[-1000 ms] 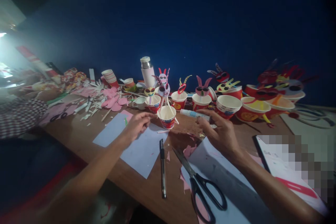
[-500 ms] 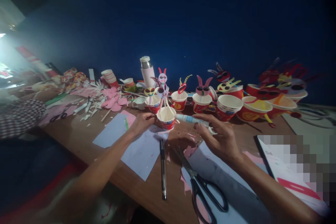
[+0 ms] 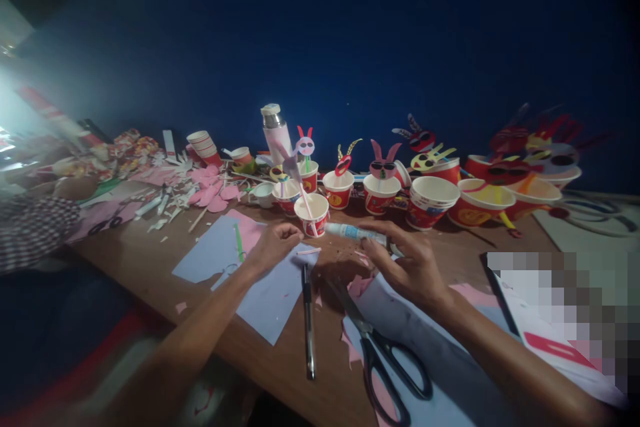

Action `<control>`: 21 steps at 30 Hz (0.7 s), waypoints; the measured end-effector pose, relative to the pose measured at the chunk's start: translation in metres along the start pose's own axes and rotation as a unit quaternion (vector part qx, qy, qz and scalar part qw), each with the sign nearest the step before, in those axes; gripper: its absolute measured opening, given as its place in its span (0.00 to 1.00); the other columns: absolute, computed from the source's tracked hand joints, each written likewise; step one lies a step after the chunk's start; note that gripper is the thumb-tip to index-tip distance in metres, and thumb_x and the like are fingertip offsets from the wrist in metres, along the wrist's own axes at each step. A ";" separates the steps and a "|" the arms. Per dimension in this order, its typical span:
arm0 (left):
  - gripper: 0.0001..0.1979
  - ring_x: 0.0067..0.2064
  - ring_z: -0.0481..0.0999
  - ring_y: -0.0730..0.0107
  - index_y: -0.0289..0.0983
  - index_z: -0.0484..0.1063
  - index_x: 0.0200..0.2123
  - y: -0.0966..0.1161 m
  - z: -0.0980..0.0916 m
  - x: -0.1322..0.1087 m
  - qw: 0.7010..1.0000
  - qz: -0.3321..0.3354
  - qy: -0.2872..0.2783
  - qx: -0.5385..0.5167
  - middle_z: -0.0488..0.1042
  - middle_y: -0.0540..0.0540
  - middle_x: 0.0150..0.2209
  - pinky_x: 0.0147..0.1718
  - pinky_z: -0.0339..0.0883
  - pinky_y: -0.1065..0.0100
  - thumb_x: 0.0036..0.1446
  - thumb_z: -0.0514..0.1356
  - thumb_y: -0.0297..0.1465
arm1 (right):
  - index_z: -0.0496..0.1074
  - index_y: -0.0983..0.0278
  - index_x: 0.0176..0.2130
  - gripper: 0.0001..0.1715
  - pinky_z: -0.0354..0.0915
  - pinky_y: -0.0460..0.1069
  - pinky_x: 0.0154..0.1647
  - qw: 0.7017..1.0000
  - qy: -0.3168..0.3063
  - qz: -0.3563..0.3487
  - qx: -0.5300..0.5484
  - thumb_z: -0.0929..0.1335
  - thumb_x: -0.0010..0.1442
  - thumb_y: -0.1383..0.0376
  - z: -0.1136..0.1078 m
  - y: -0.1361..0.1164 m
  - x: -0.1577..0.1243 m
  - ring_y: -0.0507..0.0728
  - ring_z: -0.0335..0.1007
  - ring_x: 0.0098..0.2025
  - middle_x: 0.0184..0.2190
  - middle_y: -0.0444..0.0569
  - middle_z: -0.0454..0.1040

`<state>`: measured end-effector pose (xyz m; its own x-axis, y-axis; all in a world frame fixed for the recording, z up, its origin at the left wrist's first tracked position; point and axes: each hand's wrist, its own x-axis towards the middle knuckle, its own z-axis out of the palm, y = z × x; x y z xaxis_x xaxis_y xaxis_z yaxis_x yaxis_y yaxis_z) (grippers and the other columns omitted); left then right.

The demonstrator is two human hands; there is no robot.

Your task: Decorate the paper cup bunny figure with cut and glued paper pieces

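Note:
My left hand (image 3: 276,245) is closed with its fingers curled in, just left of a small red-and-white paper cup (image 3: 312,219); nothing shows between the fingers. A straw in that cup bears a pale paper rabbit-like cutout (image 3: 291,165), leaning left and blurred. Wrapped around a white-and-blue glue tube (image 3: 354,232) is my right hand (image 3: 406,257), the tube's tip pointing at the cup. In front of the cup lie a black pen (image 3: 309,327) and scissors (image 3: 373,333) with black handles, resting partly on white paper (image 3: 425,327).
Behind stand a thermos (image 3: 277,133), paper cups with animal-face cutouts (image 3: 383,195), and stacked cups (image 3: 433,200). Pink paper pieces (image 3: 213,190) and scraps cover the left side. A checked sleeve (image 3: 37,230) is at far left, a dark-edged pad (image 3: 545,320) at right.
My left hand has drawn down and away from the cup's rim. The cutout in the cup has tilted left. My right hand still holds the glue tube.

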<state>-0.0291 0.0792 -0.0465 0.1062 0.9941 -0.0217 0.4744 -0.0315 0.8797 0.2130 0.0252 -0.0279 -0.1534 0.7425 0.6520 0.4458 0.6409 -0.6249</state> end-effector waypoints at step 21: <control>0.14 0.13 0.55 0.80 0.33 0.74 0.34 -0.001 0.029 -0.004 0.998 -0.019 -0.026 -0.058 0.61 0.55 0.13 0.13 0.47 0.76 0.51 0.54 0.36 | 0.69 0.63 0.48 0.16 0.68 0.49 0.39 0.993 -0.057 0.044 -0.089 0.62 0.60 0.65 0.031 0.018 -0.017 0.57 0.73 0.40 0.43 0.52 0.75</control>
<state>-0.0048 0.0725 -0.0613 0.1374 0.9875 -0.0773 0.3739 0.0205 0.9272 0.1964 0.0307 -0.0637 -0.2008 0.8180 0.5390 0.6099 0.5349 -0.5847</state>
